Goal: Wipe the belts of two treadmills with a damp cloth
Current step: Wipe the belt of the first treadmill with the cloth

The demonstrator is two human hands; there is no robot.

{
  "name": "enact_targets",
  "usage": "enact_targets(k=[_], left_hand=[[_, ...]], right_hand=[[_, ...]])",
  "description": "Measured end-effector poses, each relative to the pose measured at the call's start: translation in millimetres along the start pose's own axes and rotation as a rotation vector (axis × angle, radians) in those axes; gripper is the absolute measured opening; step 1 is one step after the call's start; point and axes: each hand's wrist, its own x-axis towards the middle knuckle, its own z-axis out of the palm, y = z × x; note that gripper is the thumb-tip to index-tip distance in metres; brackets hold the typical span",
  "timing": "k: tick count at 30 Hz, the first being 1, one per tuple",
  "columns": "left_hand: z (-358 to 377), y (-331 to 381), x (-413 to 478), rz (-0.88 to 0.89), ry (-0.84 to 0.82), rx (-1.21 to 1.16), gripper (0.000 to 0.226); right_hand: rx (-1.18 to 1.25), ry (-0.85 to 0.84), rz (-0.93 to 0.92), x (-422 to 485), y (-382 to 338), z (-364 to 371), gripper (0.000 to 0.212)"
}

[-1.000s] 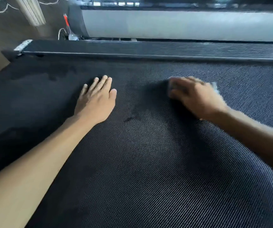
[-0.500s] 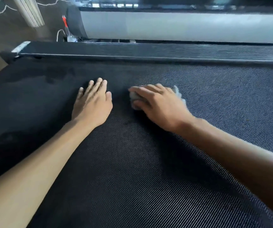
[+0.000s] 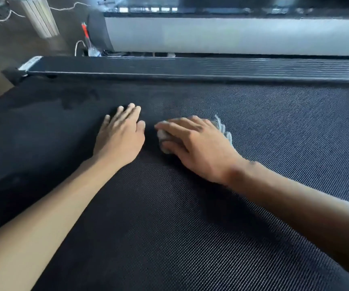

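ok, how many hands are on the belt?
2. Left hand flat on the treadmill belt at centre; right hand beside it, holding the grey cloth.

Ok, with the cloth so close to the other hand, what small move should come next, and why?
Probably sweep the cloth rightward: the right hand holding it nearly meets the flat left hand, and the belt to the right looks lighter, likely unwiped.

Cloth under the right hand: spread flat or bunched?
Bunched. The grey cloth shows as a crumpled wad at both ends of the right hand holding it on the belt.
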Motion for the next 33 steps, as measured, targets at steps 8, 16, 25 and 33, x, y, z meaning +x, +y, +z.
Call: enact_targets(k=[8,16,25,33], left_hand=[[3.4,-1.4,-13.7,0.030,0.012,0.051,0.050],[-2.2,-6.2,-9.2,-0.066,0.012,0.030,0.050],[-1.4,-2.8,-14.9,-0.058,-0.009,0.081,0.052],[-4.1,-7.0,-13.2,-0.046,0.021,-0.010,0.049]], right_hand=[[-0.131,0.057,0.381,23.9,84.4,-12.2,0.033],[0.020,-0.012,-0.052,-15.0,-20.1,0.6,0.043],[-0.118,0.028,0.350,37.8,65.7,-0.9,0.028],[0.032,-0.053,-0.124,-45.4,-36.4,-12.3,0.044]])
